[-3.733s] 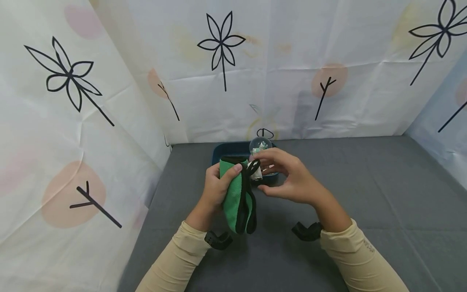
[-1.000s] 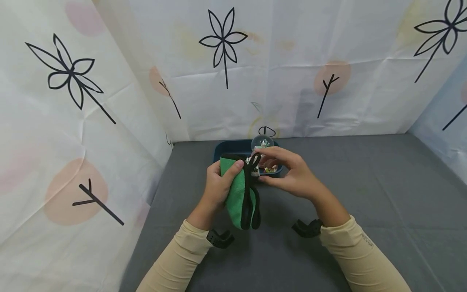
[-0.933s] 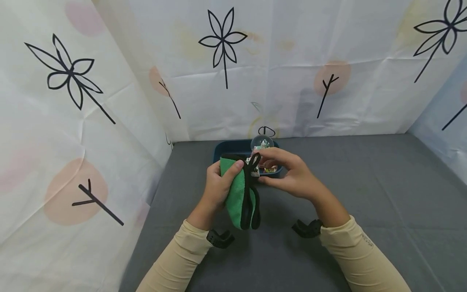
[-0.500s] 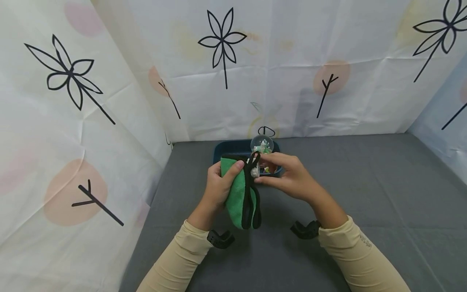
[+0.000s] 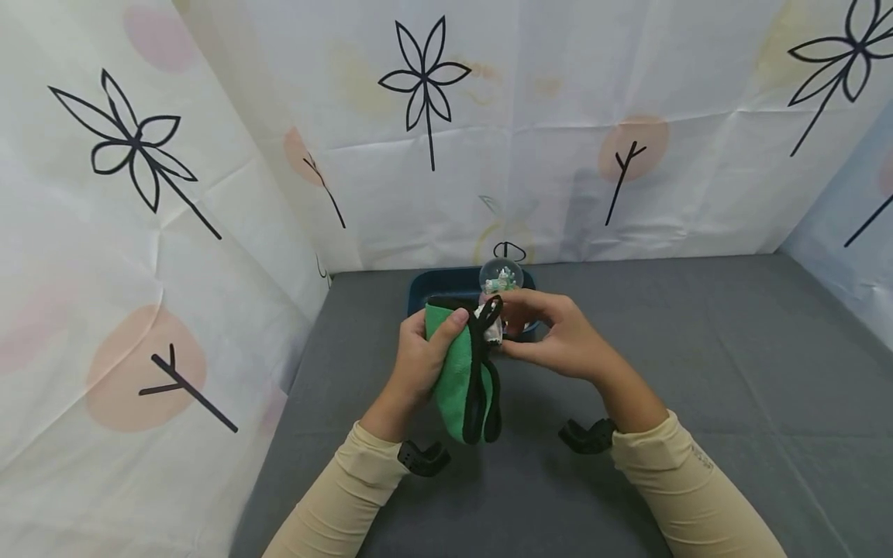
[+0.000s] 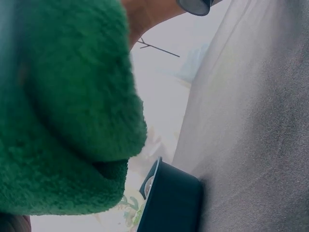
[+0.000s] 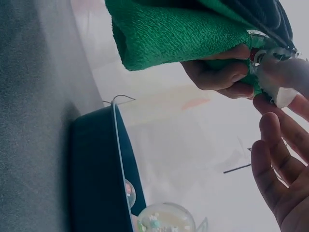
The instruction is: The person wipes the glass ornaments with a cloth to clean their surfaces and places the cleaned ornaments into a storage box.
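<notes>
A folded green cloth [image 5: 455, 380] with black edging hangs from my left hand [image 5: 417, 353], whose thumb lies across its front. Beside the cloth's black loop sits a small whitish ornament [image 5: 494, 332], partly tucked into the fabric. My right hand [image 5: 565, 337] pinches this ornament between thumb and fingers from the right. In the right wrist view the ornament [image 7: 268, 83] shows a clear part, a white part and a bit of red, with the green cloth [image 7: 178, 36] around its far side. Much of it is hidden, and I cannot tell its exact kind.
Behind the hands a dark blue bin [image 5: 432, 285] stands on the grey tabletop [image 5: 698, 349] near the back wall. A snow globe [image 5: 501, 273] rises above its right end; the right wrist view shows a smaller clear globe [image 7: 129, 193] inside. Patterned white sheets surround the table.
My right hand's fingers have shifted on the ornament, which shows a different side from half a second ago. My left hand and the cloth have moved only slightly to the right.
</notes>
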A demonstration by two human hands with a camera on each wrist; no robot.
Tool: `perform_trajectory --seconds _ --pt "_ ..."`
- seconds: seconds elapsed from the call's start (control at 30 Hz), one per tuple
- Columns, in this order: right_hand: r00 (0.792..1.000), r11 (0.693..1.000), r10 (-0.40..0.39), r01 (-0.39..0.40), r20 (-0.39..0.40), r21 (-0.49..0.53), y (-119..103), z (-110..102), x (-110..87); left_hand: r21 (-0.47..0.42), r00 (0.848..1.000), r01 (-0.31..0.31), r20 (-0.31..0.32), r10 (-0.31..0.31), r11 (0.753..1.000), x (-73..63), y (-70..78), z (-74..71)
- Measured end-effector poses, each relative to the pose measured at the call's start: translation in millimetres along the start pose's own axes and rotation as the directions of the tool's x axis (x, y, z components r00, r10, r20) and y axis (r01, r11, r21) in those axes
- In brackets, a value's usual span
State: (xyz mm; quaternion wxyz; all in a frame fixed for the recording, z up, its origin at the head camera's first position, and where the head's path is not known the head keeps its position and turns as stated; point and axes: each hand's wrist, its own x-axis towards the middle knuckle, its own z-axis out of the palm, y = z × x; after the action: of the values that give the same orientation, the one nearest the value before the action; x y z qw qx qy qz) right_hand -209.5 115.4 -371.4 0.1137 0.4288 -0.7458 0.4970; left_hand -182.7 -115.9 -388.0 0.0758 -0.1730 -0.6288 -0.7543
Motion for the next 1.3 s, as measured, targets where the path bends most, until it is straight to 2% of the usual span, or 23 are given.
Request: perform_trajectory --seconds 0.17,0.27,0.53,0.63,0.77,0.9,1.3 --pt "0.999 0.999 -0.033 0.033 -0.012 0.000 0 -4 -1.0 -0.029 0.999 0.033 0.039 -0.031 0.999 0.0 0.0 1.5" --pt "0.999 0.999 -0.032 0.032 -0.023 0.013 -2 -7 -0.8 -0.034 0.999 0.027 0.036 -0.026 0.999 1.0 -0.2 1.8" --pt "0.993 0.985 0.084 -0.070 -0.088 0.155 -8 -16 -1.6 -0.068 1.000 0.016 0.022 -0.014 0.998 1.8 1.8 -1.1" --pt "0.988 0.985 0.111 -0.095 -0.111 0.141 -8 -18 -2.4 -0.079 1.000 0.017 0.026 -0.015 0.997 0.8 2.9 -2.0" --pt "0.985 0.991 0.118 -0.109 -0.122 0.075 -6 -17 -2.0 -0.073 1.000 0.020 0.024 -0.018 0.997 -0.1 3.8 -2.7" --pt "0.988 0.996 0.086 -0.085 -0.126 0.012 -5 -15 -1.0 -0.072 1.000 0.024 0.021 -0.022 0.997 -0.5 3.0 -3.2" --pt "0.992 0.993 -0.085 0.076 -0.098 -0.092 -2 -3 2.7 -0.044 0.998 0.015 0.056 -0.013 0.999 0.2 -1.3 -2.5"
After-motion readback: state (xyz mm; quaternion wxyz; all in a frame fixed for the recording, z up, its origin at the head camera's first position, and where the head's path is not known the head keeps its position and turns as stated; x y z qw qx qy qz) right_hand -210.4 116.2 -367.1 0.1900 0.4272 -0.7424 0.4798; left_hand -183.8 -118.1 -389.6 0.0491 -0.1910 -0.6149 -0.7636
